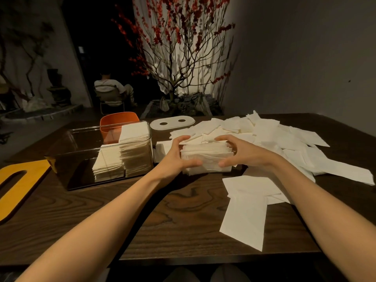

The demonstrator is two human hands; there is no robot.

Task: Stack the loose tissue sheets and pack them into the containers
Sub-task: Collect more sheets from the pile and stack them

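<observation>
At the far left edge of the dark wood-grain table (183, 216) lies a flat yellow board with a long slot cut through it (18, 180), partly out of view. Just right of it stands a clear rectangular plastic container (81, 155), open on top; inside, against its right end, sit two stacks of white tissue sheets (126, 153), the farther stack taller and reaching about to the rim, while the left half of the box holds nothing. Behind the box an orange plastic tub (119, 122) peeks over it, and beside that lies a white oval lid with two round holes (172, 122). Between box and pile, the person's left hand (177, 153) curls round the left end of a thick white tissue bundle (206, 157), thumb across the near face and fingers over the top. The right hand (242, 151) grips the other end the same way, thumb tip nearly meeting the left thumb on the front of the bundle. The bundle sits close to the container's right wall, apparently resting on the table, though I cannot tell for sure. Bare wood lies open in front of the hands, between the forearms. To the right spreads a loose heap of white tissue sheets (284, 139), running toward the table's right edge, and a few single sheets (246, 210) lie nearer, under the right forearm.
</observation>
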